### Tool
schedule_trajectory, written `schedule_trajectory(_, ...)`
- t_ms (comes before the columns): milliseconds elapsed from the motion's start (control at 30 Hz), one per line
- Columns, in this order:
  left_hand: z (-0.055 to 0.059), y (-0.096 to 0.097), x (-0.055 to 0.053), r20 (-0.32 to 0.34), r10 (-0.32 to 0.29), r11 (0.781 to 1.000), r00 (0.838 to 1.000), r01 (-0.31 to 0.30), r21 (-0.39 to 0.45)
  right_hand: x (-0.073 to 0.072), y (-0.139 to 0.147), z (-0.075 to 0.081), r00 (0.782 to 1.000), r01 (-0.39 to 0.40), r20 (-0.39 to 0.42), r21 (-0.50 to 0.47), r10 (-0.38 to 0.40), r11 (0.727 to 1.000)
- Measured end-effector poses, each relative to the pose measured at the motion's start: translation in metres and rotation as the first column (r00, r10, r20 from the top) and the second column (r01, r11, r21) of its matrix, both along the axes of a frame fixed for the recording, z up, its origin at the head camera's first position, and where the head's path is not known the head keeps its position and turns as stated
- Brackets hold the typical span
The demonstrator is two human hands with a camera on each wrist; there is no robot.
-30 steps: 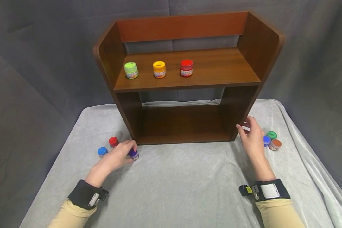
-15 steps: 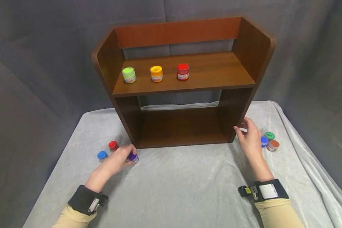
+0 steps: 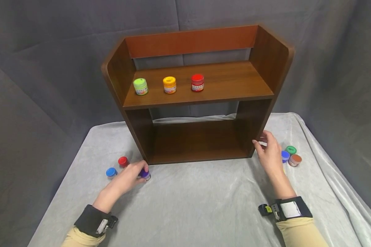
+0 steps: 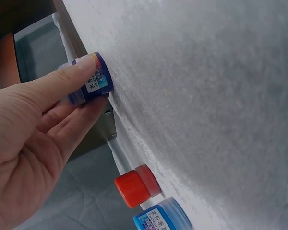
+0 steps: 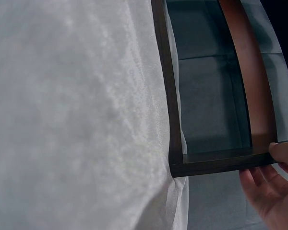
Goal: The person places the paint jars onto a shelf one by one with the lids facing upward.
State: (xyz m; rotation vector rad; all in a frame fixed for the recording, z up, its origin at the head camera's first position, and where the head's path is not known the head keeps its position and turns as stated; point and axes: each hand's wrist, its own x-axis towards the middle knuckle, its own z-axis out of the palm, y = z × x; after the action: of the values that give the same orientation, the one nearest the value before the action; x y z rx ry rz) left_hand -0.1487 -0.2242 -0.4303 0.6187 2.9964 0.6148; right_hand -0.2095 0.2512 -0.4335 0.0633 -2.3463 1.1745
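My left hand (image 3: 126,180) pinches a purple-blue paint jar (image 3: 146,174) at the left front corner of a dark brown wooden shelf (image 3: 201,160). The left wrist view has the thumb on the label of this jar (image 4: 95,82) and fingers on its other side; the jar rests on the cloth. At the right, my right hand (image 3: 271,156) holds the front edge of the shelf's side panel (image 3: 254,125). In the right wrist view the thumb and fingers of that hand (image 5: 273,191) lie on opposite faces of the panel (image 5: 216,165).
Light green (image 3: 141,87), yellow (image 3: 169,85) and red (image 3: 197,83) jars stand on the upper board. Left of the shelf are a red jar (image 3: 123,161) and a blue jar (image 3: 111,172). Green (image 3: 291,150), blue (image 3: 285,156) and brown (image 3: 295,160) jars cluster right.
The head view has shifted, so the shelf and jars appear lower and a little further left. Both hands keep their holds on the paint jar and the shelf panel.
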Motion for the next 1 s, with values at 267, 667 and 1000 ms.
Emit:
schedule_trajectory(267, -0.001, 0.002, 0.000, -0.006, -0.023, 0.999, 1.000, 0.023, 0.034, 0.002, 0.000, 0.000, 1.000, -0.004, 0.011, 0.001, 0.004, 1.000)
schedule_trajectory(667, 0.011, 0.010, -0.001, -0.033, -0.057, 0.971, 0.998, 0.063, 0.231, 0.002, 0.001, 0.000, 1.000, 0.005, 0.019, 0.001, -0.005, 1.000)
schedule_trajectory(1000, 0.027, 0.020, 0.002, -0.018, -0.054, 0.935, 0.998, 0.057, 0.349, 0.002, -0.001, 0.002, 1.000, 0.002, 0.024, 0.002, -0.002, 1.000)
